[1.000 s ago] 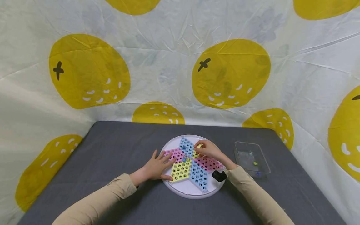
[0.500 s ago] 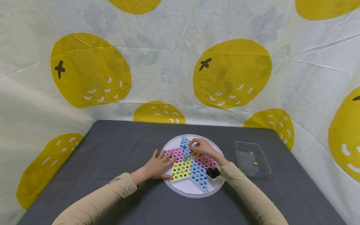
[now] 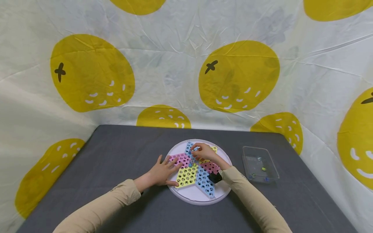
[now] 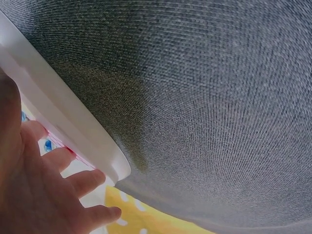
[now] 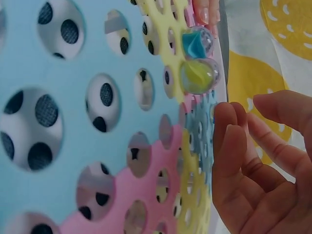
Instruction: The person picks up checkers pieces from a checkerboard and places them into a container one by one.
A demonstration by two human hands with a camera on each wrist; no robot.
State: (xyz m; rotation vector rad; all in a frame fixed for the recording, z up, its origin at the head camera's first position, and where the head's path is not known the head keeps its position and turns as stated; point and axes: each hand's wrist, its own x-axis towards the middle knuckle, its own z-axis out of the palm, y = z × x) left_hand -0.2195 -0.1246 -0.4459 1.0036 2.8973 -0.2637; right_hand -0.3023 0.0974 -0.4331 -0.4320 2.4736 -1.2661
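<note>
My right hand (image 3: 205, 152) reaches over the far part of a Chinese checkers board (image 3: 189, 197), a round white disc with pink, yellow and blue star points. Its bent fingertips are right at a blue marble (image 3: 189, 152) in the far blue point. In the right wrist view these fingers (image 5: 229, 146) hang close over the perforated surface, with no marble visible between them. Near the board's middle sit a yellow-swirled marble (image 5: 200, 76) and a teal-swirled marble (image 5: 195, 44). My left hand (image 3: 161, 173) lies spread at the board's left edge, its fingers (image 4: 87, 183) reaching over the white rim.
Right of the board stands a clear plastic box (image 3: 252, 161) with several marbles, among them a yellow-green marble (image 3: 264, 169). A dark grey cloth (image 3: 131, 152) covers the table. Behind it hangs a fruit-printed curtain (image 3: 166, 71).
My right hand has moved left across the board, from the far yellow point to the blue marble in the far blue point. The left hand stays in place.
</note>
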